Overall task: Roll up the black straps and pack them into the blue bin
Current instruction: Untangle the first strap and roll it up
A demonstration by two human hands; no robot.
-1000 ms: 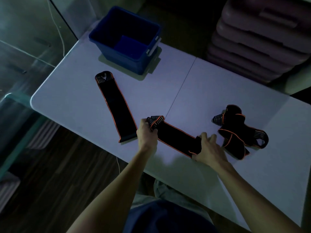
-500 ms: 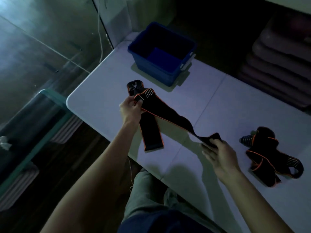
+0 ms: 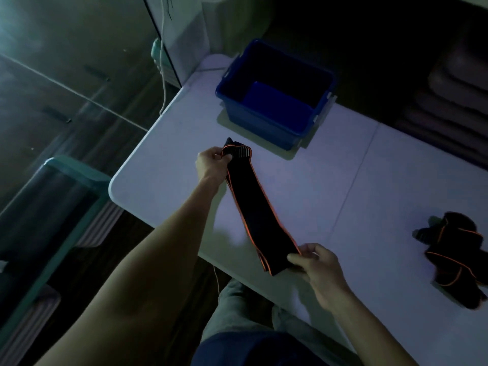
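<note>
Left hand (image 3: 211, 163) pinches striped end of black strap (image 3: 257, 207); right hand (image 3: 318, 268) grips other end above desk (image 3: 356, 180). Blue bin (image 3: 272, 125) beyond.

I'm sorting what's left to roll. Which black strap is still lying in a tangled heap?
The tangled strap near the table's right edge, untouched. The other visible strap is stretched flat between the left hand and right hand.

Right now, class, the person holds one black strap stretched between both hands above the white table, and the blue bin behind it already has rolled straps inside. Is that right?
One detail is wrong: the blue bin is empty, as the head view shows. The rest holds: the left hand and right hand stretch the black strap above the white table.
</note>
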